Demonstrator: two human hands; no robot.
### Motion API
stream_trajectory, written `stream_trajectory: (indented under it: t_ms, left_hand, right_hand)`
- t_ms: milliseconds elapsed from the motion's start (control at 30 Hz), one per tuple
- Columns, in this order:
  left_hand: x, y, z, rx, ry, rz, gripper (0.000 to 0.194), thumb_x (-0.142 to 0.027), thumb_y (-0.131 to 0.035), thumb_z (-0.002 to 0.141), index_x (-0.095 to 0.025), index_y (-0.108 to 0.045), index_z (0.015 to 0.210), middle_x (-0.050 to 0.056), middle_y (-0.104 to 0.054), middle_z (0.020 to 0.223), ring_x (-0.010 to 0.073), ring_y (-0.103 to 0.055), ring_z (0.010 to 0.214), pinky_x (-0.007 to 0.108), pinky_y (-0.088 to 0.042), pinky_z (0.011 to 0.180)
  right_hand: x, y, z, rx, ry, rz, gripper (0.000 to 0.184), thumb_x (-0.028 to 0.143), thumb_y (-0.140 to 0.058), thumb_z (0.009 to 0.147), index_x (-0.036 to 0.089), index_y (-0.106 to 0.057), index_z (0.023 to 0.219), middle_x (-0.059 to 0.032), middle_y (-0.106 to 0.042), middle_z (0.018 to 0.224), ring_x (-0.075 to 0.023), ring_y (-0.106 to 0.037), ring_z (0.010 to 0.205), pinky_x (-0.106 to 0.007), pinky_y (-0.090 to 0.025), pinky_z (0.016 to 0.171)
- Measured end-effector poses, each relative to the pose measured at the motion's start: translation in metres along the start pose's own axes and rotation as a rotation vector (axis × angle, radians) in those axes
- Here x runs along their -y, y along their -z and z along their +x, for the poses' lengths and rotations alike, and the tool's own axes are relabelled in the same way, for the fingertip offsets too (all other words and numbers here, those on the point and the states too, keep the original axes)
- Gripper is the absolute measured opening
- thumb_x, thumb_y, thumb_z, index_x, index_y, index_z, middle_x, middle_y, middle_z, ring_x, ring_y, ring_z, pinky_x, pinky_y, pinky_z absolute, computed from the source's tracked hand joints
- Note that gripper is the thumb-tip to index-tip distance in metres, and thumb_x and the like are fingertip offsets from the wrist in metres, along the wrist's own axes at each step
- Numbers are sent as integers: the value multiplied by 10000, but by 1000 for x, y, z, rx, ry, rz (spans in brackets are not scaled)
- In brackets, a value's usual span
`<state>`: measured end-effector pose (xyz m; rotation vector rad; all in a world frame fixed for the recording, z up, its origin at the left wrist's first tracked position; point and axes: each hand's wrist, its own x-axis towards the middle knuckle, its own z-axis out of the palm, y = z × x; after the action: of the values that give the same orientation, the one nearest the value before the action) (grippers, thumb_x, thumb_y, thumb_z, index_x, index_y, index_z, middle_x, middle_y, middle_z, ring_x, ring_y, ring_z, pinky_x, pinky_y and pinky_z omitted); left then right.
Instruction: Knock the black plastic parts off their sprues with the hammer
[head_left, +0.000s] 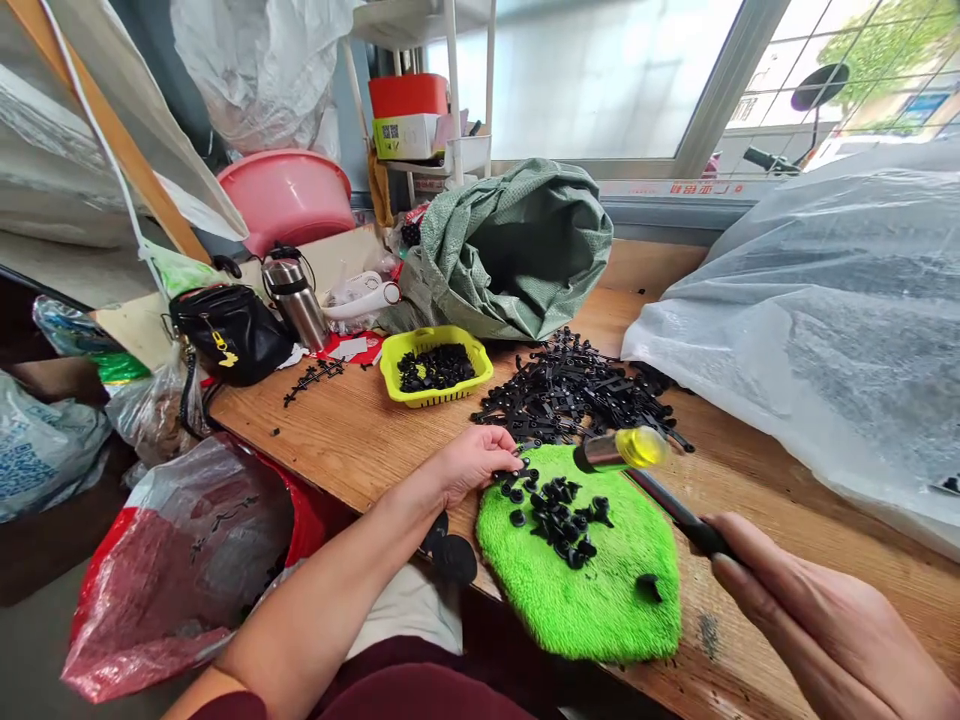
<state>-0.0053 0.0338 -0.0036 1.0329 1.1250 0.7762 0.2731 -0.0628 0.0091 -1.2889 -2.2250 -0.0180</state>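
My right hand (pixel 817 620) grips the black handle of a small hammer (pixel 622 452) with a yellow and metal head, raised just above a bright green fluffy cloth (pixel 592 590). Several small black plastic pieces (pixel 559 510) lie scattered on the cloth. My left hand (pixel 472 462) rests at the cloth's far left edge, fingers curled and pinching a black piece there. Behind the cloth lies a heap of black plastic sprues (pixel 577 390).
A yellow basket (pixel 390 372) of black parts stands behind my left hand. A green woven sack (pixel 510 250), a big clear plastic bag (pixel 832 320), a steel flask (pixel 298 298), a black pouch (pixel 229 330) and a red bag (pixel 172 570) surround the wooden table (pixel 352 440).
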Motion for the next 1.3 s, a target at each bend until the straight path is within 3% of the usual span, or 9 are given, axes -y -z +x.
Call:
stream_trajectory:
  t_ms: [100,167,333,467,800,900,967,1100,1300]
  left_hand:
    - [1,1,2,11,-24,11,153,-157,-625,585,-165,-480,635,-88,-420,495,31,-289,407,190,-132,408]
    - [2,1,4,5,-51,26,139,-145,-614,574,-161,-479,604,-84,-429,488,34,-307,424,189,-157,425]
    - [2,1,8,-8,-120,53,122,-109,-606,541,-149,-492,555,-70,-467,498,49,-370,493,181,-243,494]
    - [4,1,9,-18,-117,61,122,-103,-602,550,-152,-490,555,-73,-456,487,52,-361,485,188,-225,490]
    - [7,0,7,-33,-121,59,136,-87,-610,583,-145,-490,557,-70,-473,491,37,-373,462,166,-240,463]
    - [10,1,4,-44,-67,-13,154,-147,-651,605,-149,-497,602,-82,-455,490,16,-328,395,159,-203,406]
    - [10,4,1,-46,-36,-69,205,-202,-695,614,-156,-497,640,-89,-447,494,8,-313,358,156,-183,370]
    - [6,5,-1,-19,-48,-161,286,-231,-759,592,-154,-497,677,-74,-486,516,16,-395,367,137,-261,356]
    - [6,-2,-3,-59,-31,-209,257,-190,-742,600,-144,-496,659,-72,-486,499,8,-394,362,121,-241,341]
  right_hand:
    - [21,-12,31,63,49,10,319,400,-287,1010,238,-546,921,-11,-644,592,-225,-647,500,-283,-448,396]
    - [27,-17,40,94,88,-54,410,428,-228,1012,251,-517,782,11,-568,469,-214,-585,380,-285,-383,328]
    - [28,-14,41,49,98,10,276,341,-288,1015,242,-474,836,29,-577,515,-173,-571,392,-252,-393,368]
    - [29,-15,40,80,147,-73,269,302,-299,1005,252,-442,783,66,-483,424,-165,-502,307,-265,-313,324]
    - [25,-28,32,123,83,-92,285,305,-286,988,256,-452,761,36,-537,454,-200,-548,356,-289,-319,352]
    - [23,-20,31,84,-15,-43,295,370,-288,1001,262,-457,784,41,-536,468,-203,-565,390,-287,-365,381]
    - [22,-13,29,49,-71,-5,332,408,-268,1007,268,-448,765,5,-618,546,-214,-624,468,-283,-404,396]
    - [18,-5,25,0,-91,54,397,476,-294,986,280,-470,689,-75,-733,739,-261,-705,623,-278,-456,381]
    - [10,-10,14,-36,-132,108,431,543,-320,956,272,-595,766,-29,-718,647,-273,-714,658,-264,-512,399]
